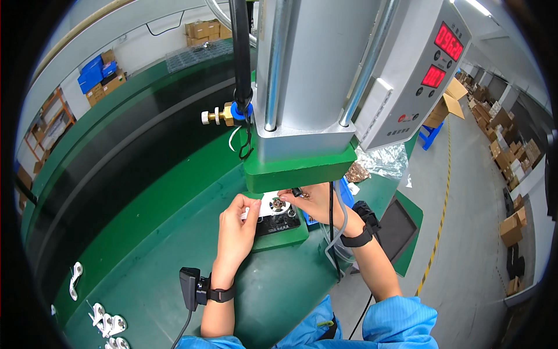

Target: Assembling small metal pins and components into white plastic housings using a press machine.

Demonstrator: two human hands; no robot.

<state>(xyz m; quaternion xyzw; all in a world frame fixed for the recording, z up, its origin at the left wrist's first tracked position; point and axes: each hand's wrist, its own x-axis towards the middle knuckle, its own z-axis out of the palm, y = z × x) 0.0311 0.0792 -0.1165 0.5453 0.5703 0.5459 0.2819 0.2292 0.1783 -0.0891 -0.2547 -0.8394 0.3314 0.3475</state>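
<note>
A flat white plastic part (268, 205) with a round metal centre lies on a black fixture block (280, 224) on the green press base (290, 239). My left hand (237, 227) pinches the left end of this part between thumb and forefinger. From the right, my right hand (317, 200) reaches in with bent fingers, its fingertips close together at the round centre. Small dark and metal bits show among the right fingers, but I cannot make out what they are. Just above both hands hangs the green block (301, 170) of the press.
On the left, several white parts (107, 321) lie on the green surface beside a dark conveyor belt (116, 139). Right of the fixture are a blue bin (347, 193), copper-coloured bits (357, 172), a clear plastic bag (386, 161) and a dark tray (401, 230). Cables (332, 232) hang by my right wrist.
</note>
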